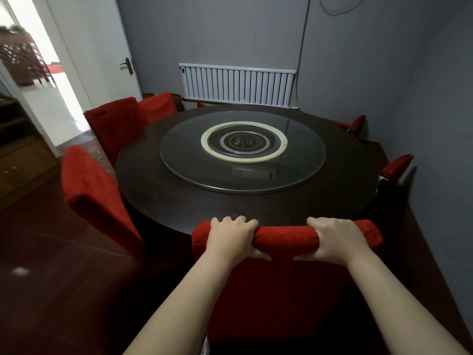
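Two bare forearms (179, 303) enter from the bottom edge and reach forward. The left hand (231, 237) and right hand (337, 238) both sit on the top rail of a red-covered chair (281, 290), directly ahead of the camera.

Grip: the fingers (240, 221) of each hand curl over the far side of the rail, with the thumbs on the near side. Both hands are clenched on the padded chair back. The left hand is near the rail's left end and the right hand near its right end, with a stretch of red rail showing between them.

Chair position: the back is upright, at the near edge of a round dark surface (153, 196). The rail overlaps the rim in this view, so I cannot tell whether they touch. The seat is hidden.

On the surface: a round glass turntable (192, 162), centred, with a pale ring (204, 144) around a dark round emblem (243, 142).

Surroundings:
- Three more red chairs stand at the left: the nearest (94, 190), the next (117, 124) and the farthest (158, 106).
- At the right, two red chair tops (395, 166) show close to the grey wall.
- A white radiator (238, 84) hangs on the far wall, and a cable (303, 47) runs down to its right end.
- A white door (102, 47) stands open at far left.
- A wooden cabinet (23, 162) is at the left edge.
- The floor (51, 278) is dark red and glossy.
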The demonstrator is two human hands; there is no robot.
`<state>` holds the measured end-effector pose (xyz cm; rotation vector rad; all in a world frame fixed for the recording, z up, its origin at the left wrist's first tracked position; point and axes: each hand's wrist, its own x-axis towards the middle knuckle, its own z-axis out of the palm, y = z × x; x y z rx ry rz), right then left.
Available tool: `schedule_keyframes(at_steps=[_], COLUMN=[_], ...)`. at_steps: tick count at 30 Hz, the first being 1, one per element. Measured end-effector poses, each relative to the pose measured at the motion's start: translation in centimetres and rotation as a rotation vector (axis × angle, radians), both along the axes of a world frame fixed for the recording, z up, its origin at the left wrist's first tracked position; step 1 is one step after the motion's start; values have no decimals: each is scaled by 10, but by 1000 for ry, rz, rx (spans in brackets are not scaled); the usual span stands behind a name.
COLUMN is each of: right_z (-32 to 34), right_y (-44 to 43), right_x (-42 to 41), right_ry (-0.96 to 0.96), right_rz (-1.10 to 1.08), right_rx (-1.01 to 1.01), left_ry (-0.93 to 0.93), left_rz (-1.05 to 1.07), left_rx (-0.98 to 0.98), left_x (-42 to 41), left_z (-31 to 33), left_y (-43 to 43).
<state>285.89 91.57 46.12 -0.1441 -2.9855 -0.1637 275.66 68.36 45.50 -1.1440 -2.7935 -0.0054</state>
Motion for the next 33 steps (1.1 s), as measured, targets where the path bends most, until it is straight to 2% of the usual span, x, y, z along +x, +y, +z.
schedule_keyframes(at_steps=[5,10,21,28,33], right_z=[9,14,-30,-73,-78], right_y=[21,49,99,67,32], right_x=[-11,-12,70,106,122], right_ry=[-2,-44,-187,-150,-158], right_rz=[16,44,-59,-41,-69], right_rx=[-8,-37,-88,-35,-57], left_ry=[-9,59,142,153,201], left_rz=[9,24,-136,-208,-256], left_rx=[15,84,92,68,9], left_x=[-8,2,84,107,114], left_z=[11,10,-44,-82,-85], left_y=[21,47,102,67,36])
